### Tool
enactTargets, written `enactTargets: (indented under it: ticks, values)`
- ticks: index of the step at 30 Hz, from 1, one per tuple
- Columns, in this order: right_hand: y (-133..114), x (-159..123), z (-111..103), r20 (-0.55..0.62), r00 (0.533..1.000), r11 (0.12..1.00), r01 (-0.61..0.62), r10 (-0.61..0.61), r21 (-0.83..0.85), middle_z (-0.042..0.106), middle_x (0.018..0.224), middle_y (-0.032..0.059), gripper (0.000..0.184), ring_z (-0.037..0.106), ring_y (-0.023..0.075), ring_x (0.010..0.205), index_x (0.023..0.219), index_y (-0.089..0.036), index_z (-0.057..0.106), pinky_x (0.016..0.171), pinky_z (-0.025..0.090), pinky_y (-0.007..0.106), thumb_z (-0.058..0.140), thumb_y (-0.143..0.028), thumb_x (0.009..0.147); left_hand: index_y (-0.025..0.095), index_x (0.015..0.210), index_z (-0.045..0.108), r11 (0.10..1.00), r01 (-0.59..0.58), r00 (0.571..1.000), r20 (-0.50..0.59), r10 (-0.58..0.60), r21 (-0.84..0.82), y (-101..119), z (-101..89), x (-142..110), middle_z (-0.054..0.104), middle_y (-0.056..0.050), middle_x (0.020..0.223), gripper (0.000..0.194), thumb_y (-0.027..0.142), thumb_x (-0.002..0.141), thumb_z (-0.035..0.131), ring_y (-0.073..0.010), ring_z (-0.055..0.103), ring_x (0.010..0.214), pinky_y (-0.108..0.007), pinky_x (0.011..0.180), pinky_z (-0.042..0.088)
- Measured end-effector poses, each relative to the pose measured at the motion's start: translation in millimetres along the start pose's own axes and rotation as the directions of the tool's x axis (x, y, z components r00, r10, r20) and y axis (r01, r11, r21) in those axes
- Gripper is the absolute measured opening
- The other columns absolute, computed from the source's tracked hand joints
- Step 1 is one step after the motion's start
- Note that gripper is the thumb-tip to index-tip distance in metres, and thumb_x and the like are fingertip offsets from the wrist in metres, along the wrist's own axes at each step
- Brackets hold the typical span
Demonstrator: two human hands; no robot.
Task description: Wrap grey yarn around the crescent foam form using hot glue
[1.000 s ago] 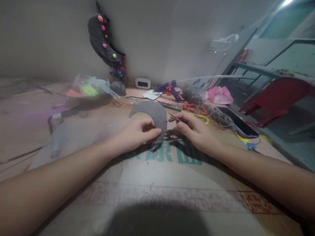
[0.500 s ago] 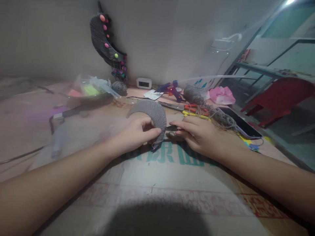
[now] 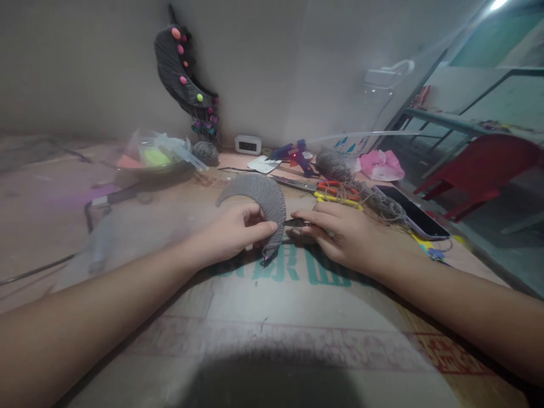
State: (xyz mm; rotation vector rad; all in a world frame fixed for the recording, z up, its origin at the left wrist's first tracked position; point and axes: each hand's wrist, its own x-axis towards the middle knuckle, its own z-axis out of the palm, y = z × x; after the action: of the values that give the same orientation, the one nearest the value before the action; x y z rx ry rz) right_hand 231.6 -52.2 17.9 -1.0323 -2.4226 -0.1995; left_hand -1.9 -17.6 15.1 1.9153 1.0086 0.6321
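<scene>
My left hand [image 3: 238, 229] grips a grey yarn-wrapped crescent [image 3: 272, 198], thumb on its front near the lower end. The crescent's other tip curves up and left, and a bit of purple shows at its bottom tip. A small dark pointed tool [image 3: 294, 222] is pinched between the fingers of my right hand [image 3: 335, 229]. Its point reaches the crescent's right edge; whether it touches the yarn I cannot tell. Behind my right hand lie scissors with red handles [image 3: 340, 190] and a yellow-handled tool [image 3: 338, 198].
At the back are a glue gun [image 3: 293, 153] with a red light, a small clock [image 3: 249, 145], grey yarn [image 3: 334, 163] and a pink bag [image 3: 382, 164]. A phone [image 3: 412, 212] lies right. A bowl [image 3: 148, 164] stands left. A decorated crescent [image 3: 178, 68] hangs on the wall.
The view has shifted very slightly. Both hands, the crescent and the dark tool keep nearly the same places.
</scene>
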Motion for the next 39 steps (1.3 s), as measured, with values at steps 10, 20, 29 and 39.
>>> enactTargets:
  ticks: [10, 20, 29, 39]
  values:
    - [1.0, 0.5, 1.0, 0.031, 0.999, 0.999, -0.019, 0.018, 0.032, 0.064, 0.08, 0.0077, 0.029, 0.059, 0.0174, 0.074, 0.113, -0.014, 0.068, 0.066, 0.046, 0.029, 0.049, -0.024, 0.094, 0.017, 0.059, 0.052, 1.0, -0.006, 1.0, 0.027, 0.005, 0.014, -0.6, -1.9, -0.1, 0.047, 0.005, 0.048, 0.033, 0.039, 0.083, 0.059, -0.0081, 0.045, 0.045, -0.019, 0.042, 0.031]
    - [3.8, 1.1, 1.1, 0.029, 0.999, 0.998, 0.015, -0.017, 0.063, 0.065, 0.079, 0.008, 0.03, 0.059, 0.0165, 0.07, 0.112, -0.013, 0.069, 0.062, 0.044, 0.028, 0.047, -0.023, 0.095, 0.018, 0.059, 0.05, 1.0, -0.007, 0.999, 0.036, 0.007, -0.009, -0.6, -1.8, 1.1, 0.052, 0.004, 0.051, 0.033, 0.04, 0.082, 0.059, -0.0096, 0.049, 0.048, -0.021, 0.044, 0.033]
    - [0.4, 0.1, 0.7, -0.031, 0.998, 0.998, 0.054, -0.052, 0.038, 0.067, 0.08, 0.0101, 0.031, 0.062, 0.0188, 0.073, 0.111, -0.01, 0.067, 0.066, 0.049, 0.03, 0.047, -0.027, 0.095, 0.018, 0.058, 0.05, 1.0, -0.016, 1.0, 0.016, 0.016, 0.004, -2.5, -0.4, 2.1, 0.053, 0.003, 0.052, 0.032, 0.038, 0.083, 0.058, -0.0097, 0.049, 0.048, -0.022, 0.045, 0.033]
    - [0.5, -0.1, 1.6, 0.019, 0.998, 0.998, 0.054, -0.054, -0.01, 0.068, 0.083, 0.0097, 0.03, 0.064, 0.0186, 0.077, 0.114, -0.012, 0.067, 0.069, 0.05, 0.03, 0.046, -0.024, 0.095, 0.018, 0.063, 0.051, 0.999, 0.011, 1.0, 0.025, -0.01, -0.038, -3.3, 1.4, 1.0, 0.054, 0.003, 0.053, 0.03, 0.039, 0.082, 0.06, -0.0088, 0.049, 0.047, -0.02, 0.042, 0.034]
